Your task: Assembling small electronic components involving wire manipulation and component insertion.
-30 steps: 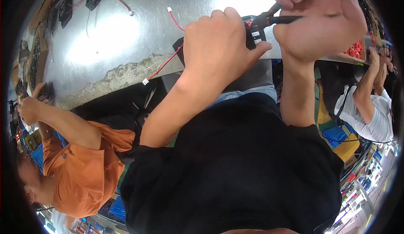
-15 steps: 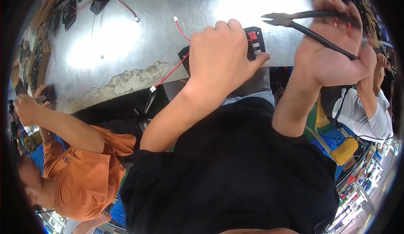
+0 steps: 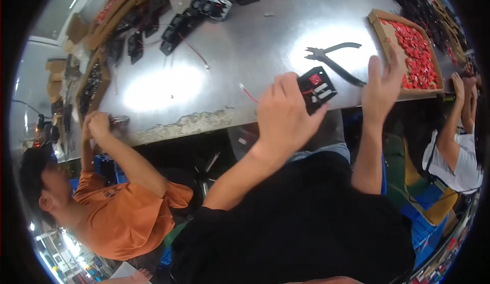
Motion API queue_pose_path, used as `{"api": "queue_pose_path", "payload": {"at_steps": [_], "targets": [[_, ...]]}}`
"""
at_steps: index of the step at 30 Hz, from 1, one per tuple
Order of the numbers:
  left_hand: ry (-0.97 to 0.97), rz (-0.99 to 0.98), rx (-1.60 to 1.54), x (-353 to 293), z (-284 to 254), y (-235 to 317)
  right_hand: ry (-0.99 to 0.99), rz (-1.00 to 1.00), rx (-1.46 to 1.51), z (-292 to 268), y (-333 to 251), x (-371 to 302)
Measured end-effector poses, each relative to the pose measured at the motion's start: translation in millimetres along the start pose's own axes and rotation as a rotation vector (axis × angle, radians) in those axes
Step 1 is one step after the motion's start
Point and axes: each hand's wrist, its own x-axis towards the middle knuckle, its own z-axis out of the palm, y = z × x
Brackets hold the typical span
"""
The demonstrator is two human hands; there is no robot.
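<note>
My left hand (image 3: 282,109) is closed around a black plastic housing (image 3: 328,81) with a small red part and white parts set in it. A wire lead with a white plug (image 3: 242,86) reaches out to the left of this hand. My right hand (image 3: 381,91) is open, its fingers stretched out and nothing visible in them. Beside it on the metal table lies a pair of dark side cutters (image 3: 318,54), jaws apart and pointing left. One handle ends close to my right hand, and I cannot tell whether they touch.
A cardboard box (image 3: 376,22) of small red parts stands beyond my right hand. Black housings with wires (image 3: 176,32) lie at the far left. The table's front edge (image 3: 191,123) is chipped. A co-worker in orange (image 3: 130,217) sits at left, another in white (image 3: 456,154) at right.
The side cutters have gone from my right hand to the table, and that hand has opened. My left hand still holds the housing, now tilted. The view has shifted, bringing the red parts' box into sight.
</note>
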Motion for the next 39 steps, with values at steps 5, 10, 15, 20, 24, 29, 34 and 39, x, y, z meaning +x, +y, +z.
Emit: {"api": "queue_pose_path", "payload": {"at_steps": [5,10,15,20,24,29,34,39], "targets": [[-0.138,-0.010,-0.297,-13,0,34,-0.622,0.395,0.553,-51,-53,-36],[-0.203,0.273,-0.326,-7,3,49,-0.464,0.490,0.421,-123,4,-18],[0.171,0.297,0.041,95,-14,-65,-0.598,0.620,-0.228,-236,64,3],[0.360,-0.204,0.636,153,-62,-191,-0.762,0.227,-0.778,-276,180,-45],[0.157,-0.342,0.408,191,-48,-254,-1.152,0.127,-0.414,-230,146,-42],[0.017,-0.416,0.697,164,-95,-246,-1.507,0.361,-0.106,-119,73,-32],[0.443,-0.529,0.409,170,-81,-191,-1.740,0.188,0.252,-76,-2,-9],[0.482,-0.552,0.200,148,-130,-154,-1.441,0.156,0.350,-36,-53,-39]]}}
